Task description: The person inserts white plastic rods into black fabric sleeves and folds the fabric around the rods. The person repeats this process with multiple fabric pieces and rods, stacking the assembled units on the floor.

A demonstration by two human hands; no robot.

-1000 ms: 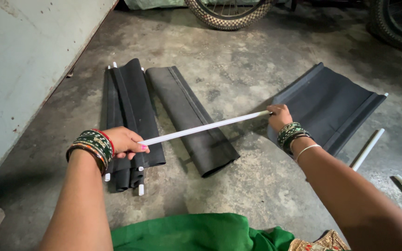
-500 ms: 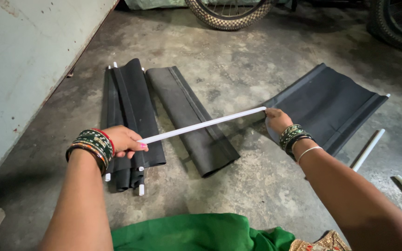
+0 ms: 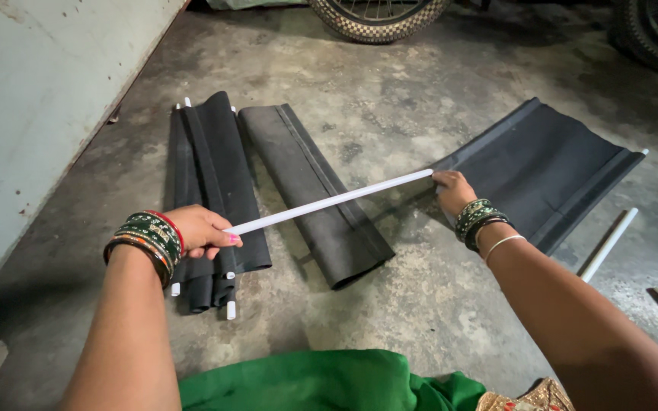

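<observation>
My left hand (image 3: 206, 229) grips the near end of a long white rod (image 3: 329, 202), held above the floor. The rod's far end meets the near corner of a wide black fabric panel (image 3: 542, 164) lying at the right, and my right hand (image 3: 453, 190) pinches that corner around the rod tip. Under the rod lies a folded black fabric piece (image 3: 310, 190). Further left is a stack of black fabric pieces with white rods in their hems (image 3: 207, 183), just beyond my left hand.
Loose white rods (image 3: 608, 243) lie on the concrete floor at the right. A pale metal wall (image 3: 39, 99) runs along the left. Two tyres (image 3: 378, 15) stand at the back. Green cloth (image 3: 314, 380) covers my lap at the bottom.
My right hand has drawn the fabric corner slightly left and nearer, with the rod tip at it. The left hand has stayed in place holding the rod.
</observation>
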